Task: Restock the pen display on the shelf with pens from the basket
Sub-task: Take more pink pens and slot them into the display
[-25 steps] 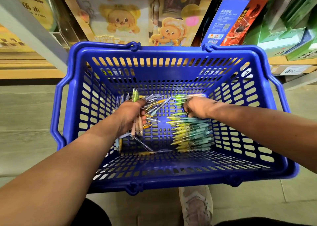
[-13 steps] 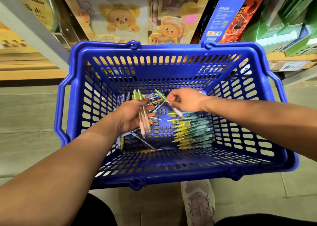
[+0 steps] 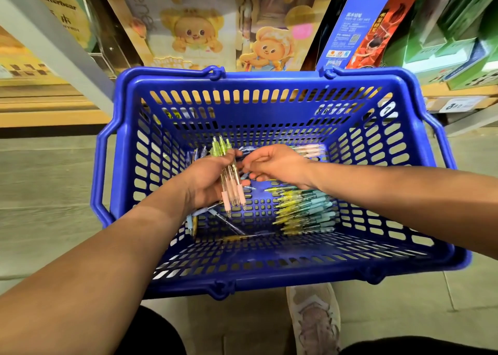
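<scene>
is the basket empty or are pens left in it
Not empty: a pile of yellow and teal pens lies on the basket floor, with loose ones nearby.

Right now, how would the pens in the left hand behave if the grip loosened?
The pens look stiff and light: the left hand holds several at once. Their smooth, round, clear barrels would probably slip and roll, though the pink grips may help. Dropped, they would likely scatter across the basket floor beside the pile.
</scene>
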### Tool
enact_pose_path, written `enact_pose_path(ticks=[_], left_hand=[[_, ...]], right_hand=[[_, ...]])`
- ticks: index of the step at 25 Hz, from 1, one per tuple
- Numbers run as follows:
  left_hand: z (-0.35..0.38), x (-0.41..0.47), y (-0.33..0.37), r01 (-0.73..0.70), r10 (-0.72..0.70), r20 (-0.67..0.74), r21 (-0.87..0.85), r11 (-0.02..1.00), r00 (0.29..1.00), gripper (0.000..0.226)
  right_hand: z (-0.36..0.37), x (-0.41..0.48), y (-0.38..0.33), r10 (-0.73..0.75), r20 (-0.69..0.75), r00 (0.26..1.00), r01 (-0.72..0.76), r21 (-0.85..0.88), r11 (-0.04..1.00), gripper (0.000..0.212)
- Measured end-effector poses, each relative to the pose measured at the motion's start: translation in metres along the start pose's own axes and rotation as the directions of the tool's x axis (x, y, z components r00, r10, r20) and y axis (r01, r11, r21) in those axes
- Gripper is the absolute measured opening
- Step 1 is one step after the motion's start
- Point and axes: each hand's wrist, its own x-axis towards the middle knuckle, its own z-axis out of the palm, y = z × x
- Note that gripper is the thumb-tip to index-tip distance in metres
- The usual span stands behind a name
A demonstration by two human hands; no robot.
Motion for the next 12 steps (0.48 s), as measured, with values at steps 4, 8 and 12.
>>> enact_pose_path(ticks=[4, 8, 12], left_hand=[[-0.005, 0.004, 0.001, 0.006, -0.005, -0.031, 0.037, 0.999, 1.0, 0.024], [-0.009, 0.006, 0.0, 0.004, 0.0, -0.053, 0.07, 0.998, 0.999, 0.029], [-0.014, 0.008, 0.0, 0.039, -0.034, -0.052, 0.102, 0.994, 0.998, 0.024]], right_hand=[[-0.049, 0.02, 0.014, -0.037, -0.266, 0.963, -0.157, -0.668, 0.728, 0.015], [-0.087, 0.022, 0.035, -0.051, -0.164, 0.985, -0.139, -0.938, 0.318, 0.038], [-0.083, 0.03, 0.04, -0.098, -0.016, 0.995, -0.024, -0.997, -0.08, 0.053]])
